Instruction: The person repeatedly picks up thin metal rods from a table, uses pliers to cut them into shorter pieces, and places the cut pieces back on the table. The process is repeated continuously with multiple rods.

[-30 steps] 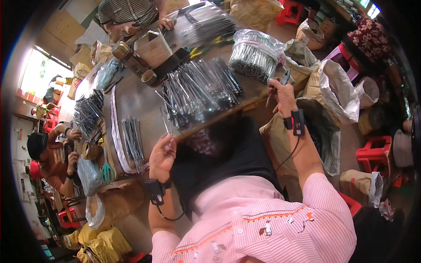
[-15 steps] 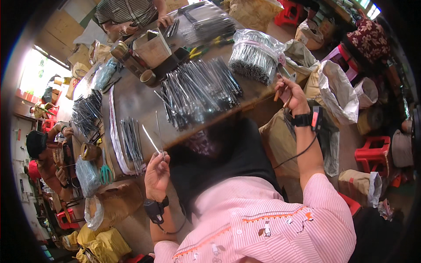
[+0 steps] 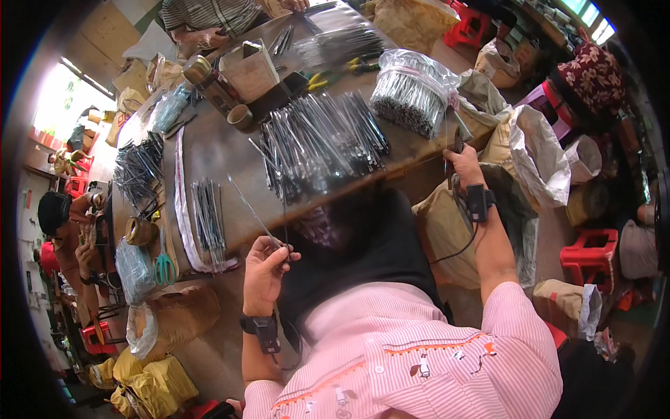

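My left hand (image 3: 264,274) is closed in a pinch on thin metal strips (image 3: 248,204), which stick up past the near table edge. My right hand (image 3: 466,167) is wrapped round a dark hand tool (image 3: 458,144), beside the table's right corner; its exact kind is unclear. Past it stands a thick bundle of silvery strips (image 3: 408,105) wrapped in clear plastic. In the middle of the table (image 3: 216,153) lies a broad pile of loose metal strips (image 3: 321,143). A smaller row of strips (image 3: 207,216) lies left of my left hand.
More dark strips (image 3: 138,171) lie at the far left. Teal-handled scissors (image 3: 164,267) hang at the left edge. Across the table are a small box (image 3: 251,73), a cup (image 3: 240,116) and another person's hands. Open sacks (image 3: 534,150) and a red stool (image 3: 588,257) stand at right.
My left hand has shifted slightly right and lower, and the strips in it lean differently. My right hand has turned and dropped a little, its back now facing up.
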